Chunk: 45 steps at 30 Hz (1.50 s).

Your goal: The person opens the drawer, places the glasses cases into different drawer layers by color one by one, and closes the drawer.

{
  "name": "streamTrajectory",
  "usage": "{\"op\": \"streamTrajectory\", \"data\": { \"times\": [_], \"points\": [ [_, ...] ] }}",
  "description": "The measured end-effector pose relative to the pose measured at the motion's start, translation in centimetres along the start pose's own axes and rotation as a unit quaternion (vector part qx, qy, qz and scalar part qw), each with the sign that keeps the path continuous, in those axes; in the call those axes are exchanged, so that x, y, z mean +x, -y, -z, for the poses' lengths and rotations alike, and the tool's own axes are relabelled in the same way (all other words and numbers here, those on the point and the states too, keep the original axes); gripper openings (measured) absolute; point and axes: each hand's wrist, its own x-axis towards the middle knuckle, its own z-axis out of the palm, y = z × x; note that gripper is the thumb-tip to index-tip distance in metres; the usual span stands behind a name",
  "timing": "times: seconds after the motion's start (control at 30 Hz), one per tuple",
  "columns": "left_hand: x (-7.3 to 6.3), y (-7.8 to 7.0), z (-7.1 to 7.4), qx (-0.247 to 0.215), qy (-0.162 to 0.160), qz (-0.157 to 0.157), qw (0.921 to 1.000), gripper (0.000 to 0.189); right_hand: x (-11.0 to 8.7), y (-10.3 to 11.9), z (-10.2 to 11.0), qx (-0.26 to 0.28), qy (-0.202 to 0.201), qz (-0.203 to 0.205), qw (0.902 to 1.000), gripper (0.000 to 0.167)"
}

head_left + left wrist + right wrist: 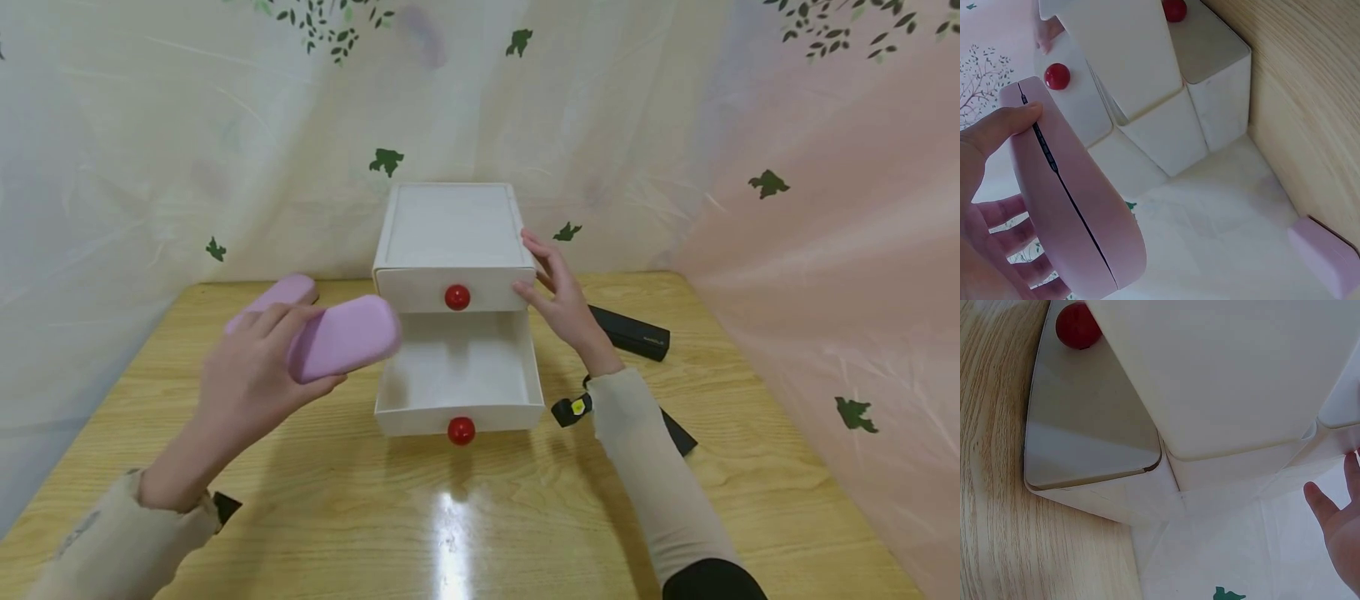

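Note:
My left hand (251, 367) grips a lilac hard case, likely a glasses case (348, 336), raised left of the cabinet. In the left wrist view the thumb presses along the seam of the closed glasses case (1075, 194), with the other fingers behind it. A white cabinet (453, 225) has red round knobs, and its middle drawer (457, 367) is pulled out with a bare floor showing. My right hand (566, 304) rests fingertips against the cabinet's right side near the top drawer (412, 292); its fingers look fairly straight in the right wrist view.
A second lilac case (288, 290) lies on the wooden table (337, 508), behind my left hand. Right of the cabinet lies a long black box (633, 333). Another dark flat object (678, 433) is partly hidden by my right sleeve. A leaf-patterned curtain (300, 167) hangs behind.

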Motion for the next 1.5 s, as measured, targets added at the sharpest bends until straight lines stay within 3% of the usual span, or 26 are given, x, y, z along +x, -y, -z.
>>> {"op": "streamTrajectory", "data": {
  "times": [0.23,0.43,0.93,1.07,1.3,1.5],
  "points": [
    [0.2,-1.4,-0.6,-0.006,-0.029,-0.048,0.9984,0.07,0.0,0.0,0.0,0.0,0.0,-0.011,0.9999,0.059],
    [0.6,-2.7,-1.5,-0.009,-0.028,-0.089,0.9956,0.071,0.1,0.1,-0.1,0.006,0.001,-0.016,0.9998,0.061],
    [1.7,-5.1,-4.1,0.012,0.021,-0.129,0.9913,0.073,0.0,0.0,-0.1,-0.005,-0.006,-0.008,0.9999,0.058],
    [2.1,-5.8,-4.8,0.017,0.024,-0.141,0.9896,0.072,0.0,0.2,-0.1,-0.003,-0.005,-0.016,0.9999,0.06],
    [2.9,-6.6,-5.7,0.025,0.017,-0.158,0.9869,0.071,-0.3,2.8,-0.2,0.006,0.004,-0.025,0.9997,0.059],
    [3.5,-7.3,-6.4,0.024,0.019,-0.173,0.9845,0.071,-0.4,3.1,-0.2,0.003,0.003,-0.027,0.9996,0.059]
  ]
}}
